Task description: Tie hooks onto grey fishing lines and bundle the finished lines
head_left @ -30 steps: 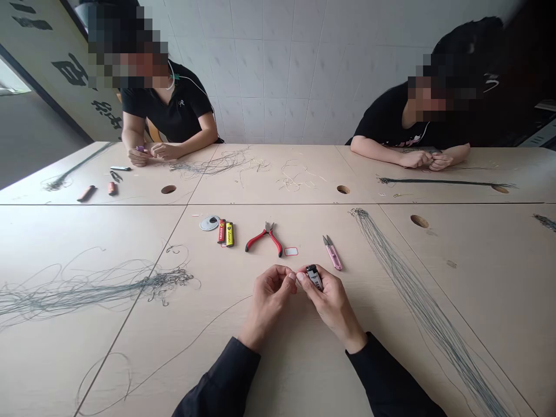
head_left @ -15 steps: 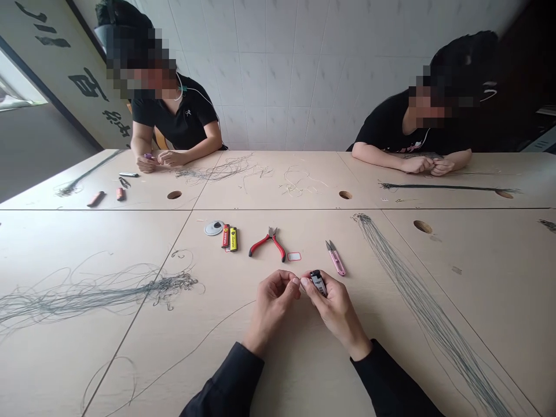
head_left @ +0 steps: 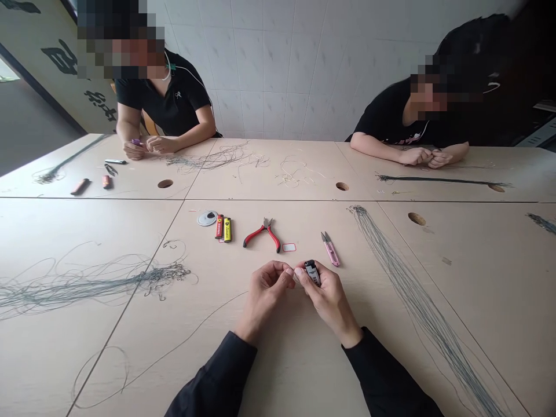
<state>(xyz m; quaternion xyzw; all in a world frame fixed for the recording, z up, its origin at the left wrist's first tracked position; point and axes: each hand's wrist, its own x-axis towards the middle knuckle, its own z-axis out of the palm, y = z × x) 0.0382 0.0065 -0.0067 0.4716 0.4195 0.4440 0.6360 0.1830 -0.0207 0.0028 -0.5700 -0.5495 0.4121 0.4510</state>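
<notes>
My right hand (head_left: 328,295) is shut on a black lighter (head_left: 312,273), which stands tilted between its thumb and fingers. My left hand (head_left: 267,289) is pinched closed right next to it, fingertips almost touching the lighter. Anything thin in that pinch is too fine to make out. Just above my hands lie pink thread snips (head_left: 330,253), a small red-outlined label (head_left: 289,247) and red-handled pliers (head_left: 262,234). Farther left stand a red lighter (head_left: 219,226) and a yellow lighter (head_left: 227,230), beside a round grey disc (head_left: 207,218).
Long grey-green line bundles (head_left: 423,307) run down the right of the tabletop (head_left: 299,370), and a tangled hooked bundle (head_left: 130,278) lies left. Two co-workers sit opposite: one person's hands (head_left: 147,146) hold something purple, another person's hands (head_left: 428,156) are together. Round holes pierce the tabletop.
The whole scene sits slightly higher in the frame, because the camera has tilted. My hands have stayed close together, and the black lighter remains in my right hand.
</notes>
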